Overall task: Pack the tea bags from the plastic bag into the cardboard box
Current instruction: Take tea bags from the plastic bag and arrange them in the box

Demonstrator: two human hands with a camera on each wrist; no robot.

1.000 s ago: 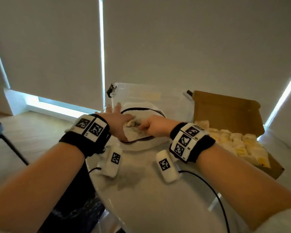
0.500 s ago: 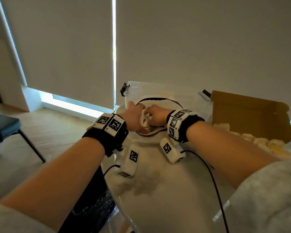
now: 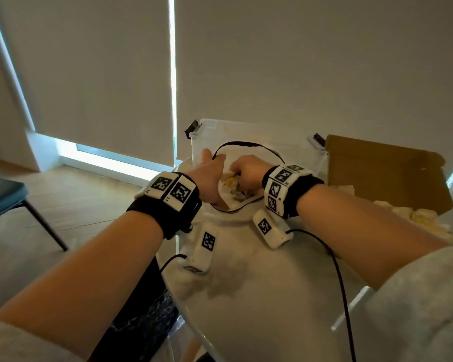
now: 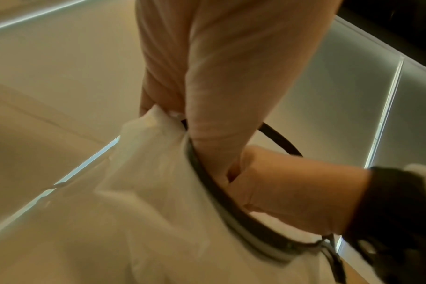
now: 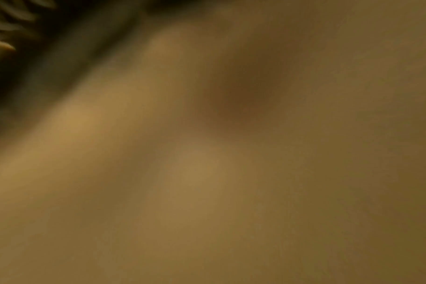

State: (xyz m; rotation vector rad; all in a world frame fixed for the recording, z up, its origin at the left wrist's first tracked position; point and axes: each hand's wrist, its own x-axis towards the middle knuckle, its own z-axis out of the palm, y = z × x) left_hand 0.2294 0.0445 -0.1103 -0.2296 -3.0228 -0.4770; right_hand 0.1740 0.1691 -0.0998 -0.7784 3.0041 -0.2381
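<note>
Since the earlier frame, both of my hands have stayed at the mouth of the plastic bag (image 3: 221,167), and my view has swung left, pushing the cardboard box (image 3: 387,173) toward the right edge. Nearest me on the white table (image 3: 259,296) lie two tagged white sensor blocks (image 3: 207,244), just short of the bag. My left hand (image 3: 209,178) grips the bag's black-trimmed rim on the bag's left side, fingers pinching the bunched white film. My right hand (image 3: 249,171) is curled inside the bag's opening over the tea bags (image 3: 233,188); whether it actually holds one I cannot tell, since the right wrist view is only blur. Right of the bag, the open box holds pale tea bags. Behind the bag stands a clear plastic tub (image 3: 246,131).
</note>
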